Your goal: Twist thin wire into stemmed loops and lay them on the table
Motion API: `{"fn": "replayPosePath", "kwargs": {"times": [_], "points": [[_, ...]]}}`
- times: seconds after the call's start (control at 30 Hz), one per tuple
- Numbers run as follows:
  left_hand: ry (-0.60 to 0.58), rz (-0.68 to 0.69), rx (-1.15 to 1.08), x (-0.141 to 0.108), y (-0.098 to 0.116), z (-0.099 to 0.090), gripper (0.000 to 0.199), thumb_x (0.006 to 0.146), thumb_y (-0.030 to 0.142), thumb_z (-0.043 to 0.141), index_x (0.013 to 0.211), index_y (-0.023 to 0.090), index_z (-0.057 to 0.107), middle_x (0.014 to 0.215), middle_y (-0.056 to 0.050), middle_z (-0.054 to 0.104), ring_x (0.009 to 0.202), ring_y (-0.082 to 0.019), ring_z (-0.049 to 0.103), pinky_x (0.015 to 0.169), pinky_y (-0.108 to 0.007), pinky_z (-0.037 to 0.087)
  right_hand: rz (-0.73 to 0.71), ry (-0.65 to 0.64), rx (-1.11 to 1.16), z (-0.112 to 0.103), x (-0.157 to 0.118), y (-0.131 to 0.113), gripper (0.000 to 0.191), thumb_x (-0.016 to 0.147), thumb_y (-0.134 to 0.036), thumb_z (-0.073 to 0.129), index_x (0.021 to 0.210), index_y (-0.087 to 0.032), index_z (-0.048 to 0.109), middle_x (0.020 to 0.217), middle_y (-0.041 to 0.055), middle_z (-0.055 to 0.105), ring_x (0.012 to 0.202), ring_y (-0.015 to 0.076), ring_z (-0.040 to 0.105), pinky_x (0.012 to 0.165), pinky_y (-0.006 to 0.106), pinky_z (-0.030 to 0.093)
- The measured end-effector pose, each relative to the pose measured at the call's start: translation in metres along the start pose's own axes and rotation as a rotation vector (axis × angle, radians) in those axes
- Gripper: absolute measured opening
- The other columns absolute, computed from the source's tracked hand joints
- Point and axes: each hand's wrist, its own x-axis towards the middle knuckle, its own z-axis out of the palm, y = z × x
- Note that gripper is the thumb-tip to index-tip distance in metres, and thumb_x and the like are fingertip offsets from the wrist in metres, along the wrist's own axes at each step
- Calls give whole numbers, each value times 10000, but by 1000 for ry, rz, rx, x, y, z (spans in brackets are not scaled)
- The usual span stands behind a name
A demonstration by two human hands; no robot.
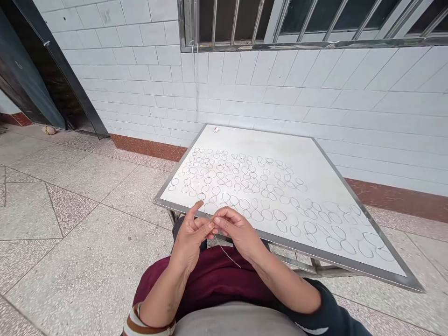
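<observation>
A thin pale wire or cord [227,254] runs from between my fingers and trails down over my lap; which of the two it is I cannot tell. My left hand [193,233] pinches it between thumb and fingers, with the index finger raised. Close against it, my right hand [235,227] pinches at the same spot with thumb and index finger. The exact hold at the fingertips is partly hidden. Just beyond both hands, many thin loops [280,215] lie spread over a white tabletop [290,149], several of them joined in pairs.
The table has a grey metal edge [350,266] and stands by a white tiled wall [140,74] below a barred window [301,23]. A small white and pink object [216,129] lies at its far left corner. A dark door [31,60] and a ball [49,130] are at left.
</observation>
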Motion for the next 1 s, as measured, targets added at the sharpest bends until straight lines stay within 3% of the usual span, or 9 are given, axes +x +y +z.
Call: {"fn": "replayPosePath", "kwargs": {"times": [0.13,0.47,0.77,1.0], "points": [[-28,-38,9,0,-7,4,756,728,273,784,1391,200,428,751,-10,686,696,-132,614,612,-229,407,31,54,-2,-5,3,-2,261,796,-455,692,810,-209,604,695,-32,563,587,104,488,554,249,349],[-27,30,52,8,-20,1,671,792,257,728,1391,225,427,753,5,651,663,-107,543,570,-209,365,32,8,52,-12,9,9,221,793,-395,708,816,-212,585,694,-35,568,587,113,524,589,277,453],[-10,155,175,7,-21,7,690,847,271,657,1450,285,323,755,32,642,732,-132,583,760,-269,451,15,82,-31,-15,11,14,193,828,-403,668,868,-221,616,801,-16,567,701,123,511,675,274,437],[0,140,135,6,-22,10,641,865,279,639,1436,288,346,737,45,611,753,-129,580,841,-290,453,-22,32,-138,-13,8,11,236,894,-434,576,812,-212,571,712,-25,532,642,119,488,636,273,422]]}}
